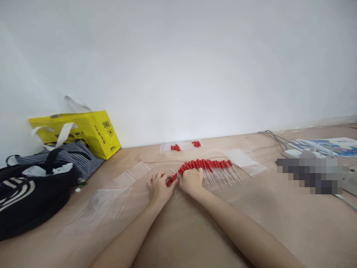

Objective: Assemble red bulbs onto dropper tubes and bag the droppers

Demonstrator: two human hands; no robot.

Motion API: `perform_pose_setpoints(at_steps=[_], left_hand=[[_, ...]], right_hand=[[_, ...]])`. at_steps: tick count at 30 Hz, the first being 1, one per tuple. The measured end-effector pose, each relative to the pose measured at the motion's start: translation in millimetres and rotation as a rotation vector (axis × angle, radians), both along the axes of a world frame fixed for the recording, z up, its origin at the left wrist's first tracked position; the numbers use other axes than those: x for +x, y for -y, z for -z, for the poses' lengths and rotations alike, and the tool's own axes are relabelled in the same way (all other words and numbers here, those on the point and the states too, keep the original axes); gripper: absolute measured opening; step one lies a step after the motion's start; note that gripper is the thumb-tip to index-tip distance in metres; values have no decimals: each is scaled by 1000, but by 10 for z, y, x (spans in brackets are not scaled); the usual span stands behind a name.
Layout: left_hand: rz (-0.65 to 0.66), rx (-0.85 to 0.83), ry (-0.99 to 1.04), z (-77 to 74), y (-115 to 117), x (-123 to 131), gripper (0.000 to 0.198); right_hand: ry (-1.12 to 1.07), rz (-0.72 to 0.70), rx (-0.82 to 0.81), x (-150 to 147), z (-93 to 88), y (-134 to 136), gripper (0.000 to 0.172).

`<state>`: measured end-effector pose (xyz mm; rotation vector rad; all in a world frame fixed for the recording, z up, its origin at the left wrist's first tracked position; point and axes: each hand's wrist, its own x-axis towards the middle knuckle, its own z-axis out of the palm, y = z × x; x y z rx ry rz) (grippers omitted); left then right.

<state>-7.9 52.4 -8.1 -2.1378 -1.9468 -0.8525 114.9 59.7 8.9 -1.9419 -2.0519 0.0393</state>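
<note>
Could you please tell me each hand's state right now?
Left hand: closed on a few clear droppers with red bulbs.
Right hand: curled beside them; grip cannot be told.
</note>
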Motion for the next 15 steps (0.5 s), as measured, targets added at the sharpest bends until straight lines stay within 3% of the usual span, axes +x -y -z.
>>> perform_pose_setpoints(at_steps=[8, 15], left_hand=[[59, 77, 69, -2, 51, -18, 9], [319, 57, 142, -20, 266, 27, 9]], right_hand=[[-78, -59, 75, 274, 36, 117, 21], [-558, -426, 192, 928, 336, 411, 10]])
